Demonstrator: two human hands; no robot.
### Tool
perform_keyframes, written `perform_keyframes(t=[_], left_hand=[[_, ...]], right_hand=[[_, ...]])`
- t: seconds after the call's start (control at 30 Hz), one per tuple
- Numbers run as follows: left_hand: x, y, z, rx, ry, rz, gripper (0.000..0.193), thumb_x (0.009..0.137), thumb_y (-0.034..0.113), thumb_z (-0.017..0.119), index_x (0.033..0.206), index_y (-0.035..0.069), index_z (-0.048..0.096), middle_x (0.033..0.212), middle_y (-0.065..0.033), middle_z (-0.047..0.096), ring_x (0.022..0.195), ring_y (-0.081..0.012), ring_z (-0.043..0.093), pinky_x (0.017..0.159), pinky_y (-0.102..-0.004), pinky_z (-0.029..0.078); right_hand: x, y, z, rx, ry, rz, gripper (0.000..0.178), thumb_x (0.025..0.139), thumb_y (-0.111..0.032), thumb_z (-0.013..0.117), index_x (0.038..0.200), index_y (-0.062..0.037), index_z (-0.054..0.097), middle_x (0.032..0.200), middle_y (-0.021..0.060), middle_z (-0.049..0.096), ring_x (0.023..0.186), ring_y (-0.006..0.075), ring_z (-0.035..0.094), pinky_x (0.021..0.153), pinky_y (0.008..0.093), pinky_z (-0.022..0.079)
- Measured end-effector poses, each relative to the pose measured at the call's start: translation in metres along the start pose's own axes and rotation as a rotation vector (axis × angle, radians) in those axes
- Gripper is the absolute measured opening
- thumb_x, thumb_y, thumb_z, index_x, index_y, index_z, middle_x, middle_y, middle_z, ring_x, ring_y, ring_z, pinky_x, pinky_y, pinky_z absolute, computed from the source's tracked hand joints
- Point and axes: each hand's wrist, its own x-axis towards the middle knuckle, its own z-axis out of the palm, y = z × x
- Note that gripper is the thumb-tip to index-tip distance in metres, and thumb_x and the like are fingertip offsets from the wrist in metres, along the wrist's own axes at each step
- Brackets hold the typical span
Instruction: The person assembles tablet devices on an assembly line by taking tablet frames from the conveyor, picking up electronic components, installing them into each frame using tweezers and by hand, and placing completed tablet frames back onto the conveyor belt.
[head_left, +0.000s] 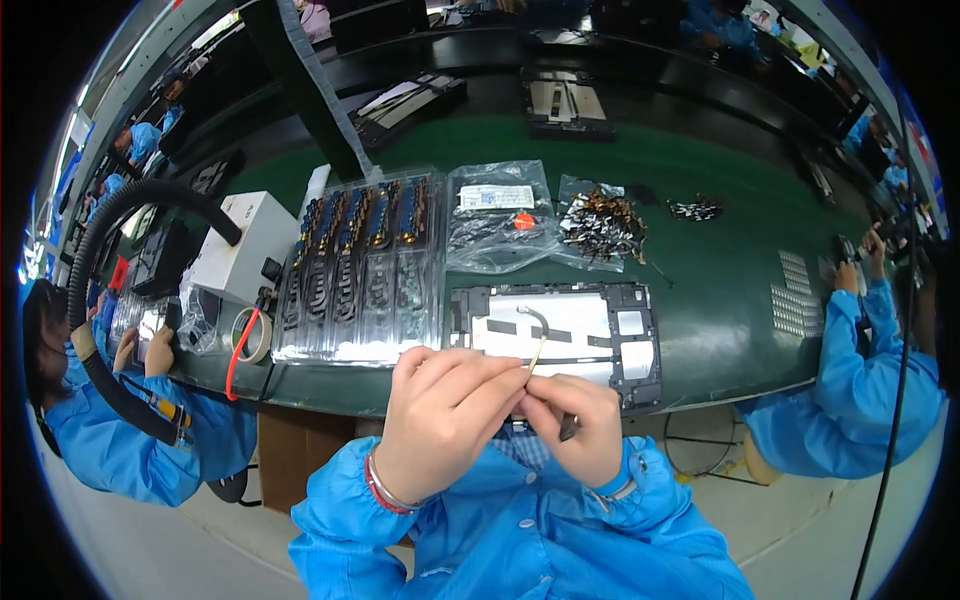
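My left hand (440, 415) and my right hand (582, 425) meet over the bench's front edge, fingertips pinched together. Between them stands a thin flex cable (541, 350), yellowish below, with a dark, curved upper end. Both hands appear to grip its lower end, which the fingers hide. A dark, narrow tip (569, 428) also pokes out of my right hand; its kind cannot be made out. Just beyond the fingers lies an opened tablet-like housing (645, 325), black-framed with silver plates inside. My left hand covers part of its near edge.
Left of the housing is a clear plastic tray (432, 290) of small parts. Behind lie clear bags (500, 245) and a heap of small cables (605, 225). A white box (240, 250) with a black hose and a tape roll (252, 335) stand left. Co-workers sit on both sides.
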Motion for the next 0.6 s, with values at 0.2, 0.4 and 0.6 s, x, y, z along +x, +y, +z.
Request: perform_keyframes(t=[0.2, 0.4, 0.6], left_hand=[[-0.007, 0.000, -0.005, 0.144, -0.011, 0.082, 0.022, 0.063, 0.010, 0.067, 0.085, 0.010, 0.064, 0.088, 0.0023, 0.063, 0.075, -0.0141, 0.056, 0.070, -0.0315, 0.036], [-0.041, -0.012, -0.028, 0.234, 0.214, -0.183, 0.021, 0.062, -0.003, 0.063, 0.080, 0.007, 0.063, 0.083, -0.0020, 0.063, 0.073, -0.0176, 0.056, 0.069, -0.0318, 0.040], [-0.163, -0.039, -0.040, 0.524, 0.286, -0.850, 0.010, 0.076, -0.001, 0.057, 0.084, 0.001, 0.063, 0.085, -0.0111, 0.063, 0.075, -0.0270, 0.056, 0.068, -0.0355, 0.044]], right_hand=[[-0.004, 0.002, 0.007, -0.158, -0.037, -0.104, 0.017, 0.077, -0.006, 0.063, 0.092, -0.0012, 0.061, 0.072, 0.0129, 0.058, 0.063, 0.0304, 0.058, 0.054, 0.0353, 0.047], [-0.013, 0.007, 0.006, 0.023, -0.253, 0.001, 0.021, 0.078, -0.008, 0.063, 0.098, -0.0031, 0.062, 0.074, 0.0127, 0.060, 0.064, 0.0287, 0.059, 0.055, 0.0333, 0.046], [-0.030, 0.027, 0.006, 0.283, -0.340, 0.208, 0.027, 0.074, -0.003, 0.065, 0.101, -0.0027, 0.063, 0.081, 0.0118, 0.065, 0.067, 0.0187, 0.062, 0.059, 0.0275, 0.049]])
